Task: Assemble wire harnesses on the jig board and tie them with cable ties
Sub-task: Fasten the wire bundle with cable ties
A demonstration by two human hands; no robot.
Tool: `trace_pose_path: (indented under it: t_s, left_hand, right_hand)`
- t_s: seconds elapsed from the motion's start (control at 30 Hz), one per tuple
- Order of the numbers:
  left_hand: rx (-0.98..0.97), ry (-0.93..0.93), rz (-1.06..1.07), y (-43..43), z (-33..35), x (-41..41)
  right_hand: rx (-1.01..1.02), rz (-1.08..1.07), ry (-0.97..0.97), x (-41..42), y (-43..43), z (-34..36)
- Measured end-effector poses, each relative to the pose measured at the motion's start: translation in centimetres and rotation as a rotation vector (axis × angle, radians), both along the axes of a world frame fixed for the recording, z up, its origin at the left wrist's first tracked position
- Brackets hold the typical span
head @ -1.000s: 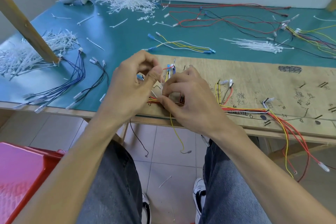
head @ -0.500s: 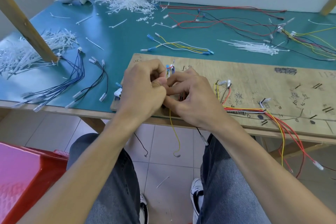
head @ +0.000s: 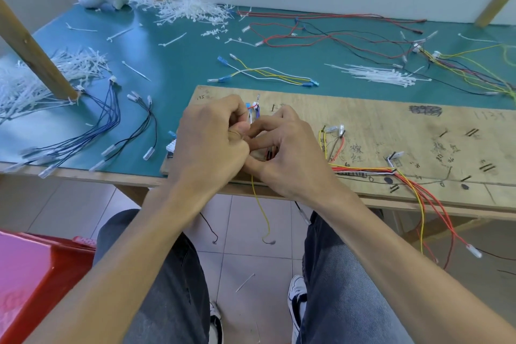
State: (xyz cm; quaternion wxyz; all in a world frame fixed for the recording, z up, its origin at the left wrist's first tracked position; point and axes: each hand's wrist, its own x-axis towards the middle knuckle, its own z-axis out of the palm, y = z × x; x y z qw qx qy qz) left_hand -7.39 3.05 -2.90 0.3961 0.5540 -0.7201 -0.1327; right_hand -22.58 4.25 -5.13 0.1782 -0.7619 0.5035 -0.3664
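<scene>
A plywood jig board (head: 377, 123) lies on the green table. A wire harness (head: 371, 172) of red, yellow and white wires runs along its near edge and hangs off at the right. My left hand (head: 208, 145) and my right hand (head: 287, 153) meet over the harness's left end, fingers pinched together on the wires there. What lies between the fingertips is hidden. Blue and white terminals (head: 252, 110) stick up just behind my fingers. A yellow wire (head: 261, 209) dangles below the table edge.
A bundle of white cable ties (head: 379, 75) lies behind the board, with bigger heaps at the left (head: 42, 81) and at the back (head: 190, 11). Blue and black wires (head: 92, 131) lie at the left, red and black leads (head: 335, 33) at the back. A red crate (head: 30, 282) stands below on the left.
My left hand has closed in against my right hand, so the fingers now meet on the wires. The view has shifted slightly; the harness stays in place.
</scene>
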Motion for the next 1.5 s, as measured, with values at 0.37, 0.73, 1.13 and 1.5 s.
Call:
trace_pose_path:
  t_s: [0.37,0.73,1.13,1.5]
  left_hand:
    - [-0.062,-0.26,0.001,1.1,2.1,-0.6]
    - [-0.06,-0.364,0.052,1.2,1.7,-0.8]
    - [0.029,-0.36,0.028,0.9,1.8,-0.2]
    - [0.049,-0.333,0.031,0.5,1.6,0.3]
  right_hand:
    - [-0.139,-0.23,-0.015,-1.9,2.2,3.4]
    - [0.273,-0.753,0.096,-21.6,-8.4,4.4]
    - [0.212,-0.781,0.325,-25.8,-12.0,1.8]
    - [0.114,-0.778,0.164,-27.1,-10.7,3.7]
